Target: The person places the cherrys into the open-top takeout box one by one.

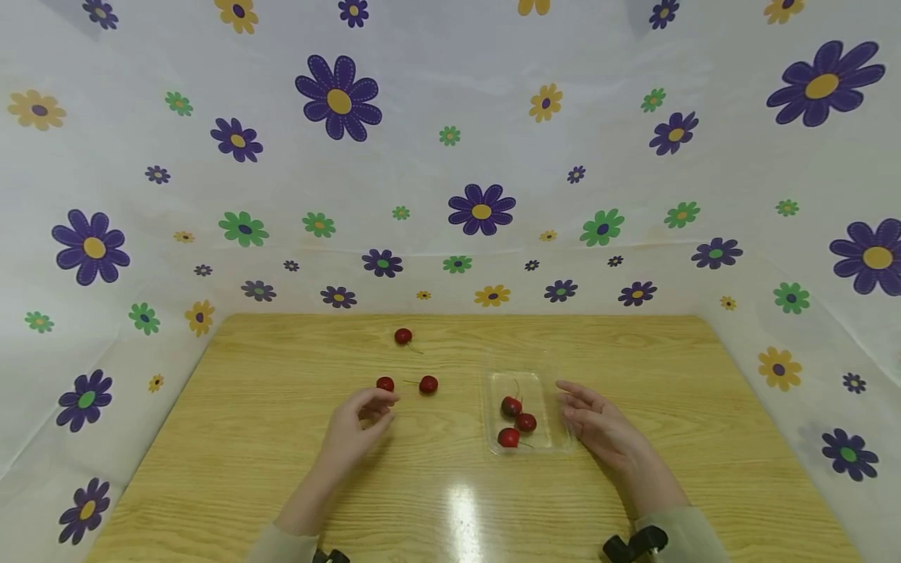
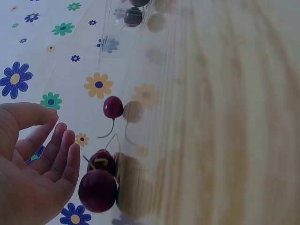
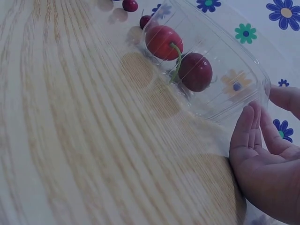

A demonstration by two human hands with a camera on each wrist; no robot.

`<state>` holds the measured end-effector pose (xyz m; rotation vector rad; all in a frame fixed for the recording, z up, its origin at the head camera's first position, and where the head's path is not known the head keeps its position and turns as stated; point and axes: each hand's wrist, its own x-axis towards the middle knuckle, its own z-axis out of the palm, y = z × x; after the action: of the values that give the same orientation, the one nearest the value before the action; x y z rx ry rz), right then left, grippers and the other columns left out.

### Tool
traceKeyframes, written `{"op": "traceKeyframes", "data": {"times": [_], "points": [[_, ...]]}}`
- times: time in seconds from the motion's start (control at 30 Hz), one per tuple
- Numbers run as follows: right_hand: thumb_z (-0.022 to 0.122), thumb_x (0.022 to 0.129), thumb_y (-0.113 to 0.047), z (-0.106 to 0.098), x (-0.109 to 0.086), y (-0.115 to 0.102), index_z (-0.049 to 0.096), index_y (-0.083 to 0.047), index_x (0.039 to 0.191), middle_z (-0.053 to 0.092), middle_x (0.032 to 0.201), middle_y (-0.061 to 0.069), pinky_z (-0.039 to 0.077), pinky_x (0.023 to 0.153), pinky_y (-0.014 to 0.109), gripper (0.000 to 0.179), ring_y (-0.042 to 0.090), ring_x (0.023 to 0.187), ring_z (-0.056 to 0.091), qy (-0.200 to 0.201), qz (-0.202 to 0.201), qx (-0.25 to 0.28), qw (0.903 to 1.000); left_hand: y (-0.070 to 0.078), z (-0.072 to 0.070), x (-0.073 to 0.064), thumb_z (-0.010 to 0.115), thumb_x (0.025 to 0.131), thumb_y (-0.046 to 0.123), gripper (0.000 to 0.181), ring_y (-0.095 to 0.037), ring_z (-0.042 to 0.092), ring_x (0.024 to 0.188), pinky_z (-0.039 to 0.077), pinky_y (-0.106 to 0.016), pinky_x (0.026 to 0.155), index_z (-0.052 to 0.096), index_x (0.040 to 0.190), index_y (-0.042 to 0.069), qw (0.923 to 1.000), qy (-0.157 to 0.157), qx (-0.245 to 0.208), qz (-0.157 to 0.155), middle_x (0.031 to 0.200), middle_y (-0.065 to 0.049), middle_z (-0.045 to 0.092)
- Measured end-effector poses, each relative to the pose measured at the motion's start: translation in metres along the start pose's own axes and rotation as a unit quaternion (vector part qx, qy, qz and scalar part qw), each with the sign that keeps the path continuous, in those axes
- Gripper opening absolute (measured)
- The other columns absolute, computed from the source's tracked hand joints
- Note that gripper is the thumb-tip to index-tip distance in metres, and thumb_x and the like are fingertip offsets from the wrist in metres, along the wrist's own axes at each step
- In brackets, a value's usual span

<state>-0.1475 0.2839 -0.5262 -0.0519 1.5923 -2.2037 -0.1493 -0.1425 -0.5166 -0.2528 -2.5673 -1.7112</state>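
Observation:
A clear plastic box (image 1: pixel 493 446) stands on the wooden table with three red cherries in it, among them one at the front (image 1: pixel 508 438). My right hand (image 1: pixel 607 428) is at the box's right side, fingertips right at its wall in the right wrist view. Left of the box lie three more cherries: a far one (image 1: pixel 403 336), one with its stem to the left (image 1: pixel 428 385), and one (image 1: pixel 385 384) partly behind my left hand (image 1: pixel 357 426). That left hand holds nothing; its fingers are loosely bent, with a gap between thumb and fingertips.
The wooden table (image 1: pixel 246 438) reaches back to a white flower-print cloth (image 1: pixel 422 172), which also hangs along both sides. Dark wrist mounts (image 1: pixel 636 543) sit by the sleeves at the near edge.

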Motion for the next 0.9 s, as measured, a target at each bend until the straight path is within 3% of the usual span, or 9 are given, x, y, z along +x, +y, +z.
{"op": "traceKeyframes", "data": {"times": [0.33, 0.7, 0.9], "points": [[0.052, 0.107, 0.003, -0.001, -0.002, 0.001, 0.063, -0.03, 0.131, 0.063, 0.124, -0.01, 0.054, 0.098, 0.017, 0.043, 0.002, 0.111, 0.062, -0.002, 0.0, -0.003, 1.0, -0.005, -0.018, -0.009, 0.074, 0.096, -0.004, 0.024, -0.007, 0.067, 0.096, 0.059, -0.02, 0.085, 0.075, 0.118, 0.004, 0.9993, 0.012, -0.001, -0.035, 0.116, -0.014, 0.076], [0.052, 0.107, 0.003, -0.002, -0.001, 0.002, 0.064, -0.03, 0.132, 0.065, 0.123, -0.01, 0.054, 0.098, 0.018, 0.042, 0.002, 0.107, 0.064, -0.004, -0.002, -0.003, 1.0, -0.014, -0.035, -0.016, 0.077, 0.095, 0.001, 0.024, -0.006, 0.067, 0.097, 0.058, -0.019, 0.091, 0.075, 0.119, 0.005, 0.9986, 0.027, 0.023, -0.04, 0.119, -0.013, 0.075], [0.051, 0.107, 0.003, -0.002, -0.001, 0.001, 0.063, -0.029, 0.131, 0.064, 0.124, -0.009, 0.054, 0.099, 0.017, 0.042, 0.002, 0.11, 0.064, 0.001, 0.0, 0.002, 1.0, -0.017, -0.042, -0.017, 0.077, 0.095, 0.002, 0.024, -0.008, 0.067, 0.099, 0.058, -0.022, 0.093, 0.074, 0.119, 0.005, 0.998, 0.013, 0.041, -0.046, 0.12, -0.013, 0.075]]}}
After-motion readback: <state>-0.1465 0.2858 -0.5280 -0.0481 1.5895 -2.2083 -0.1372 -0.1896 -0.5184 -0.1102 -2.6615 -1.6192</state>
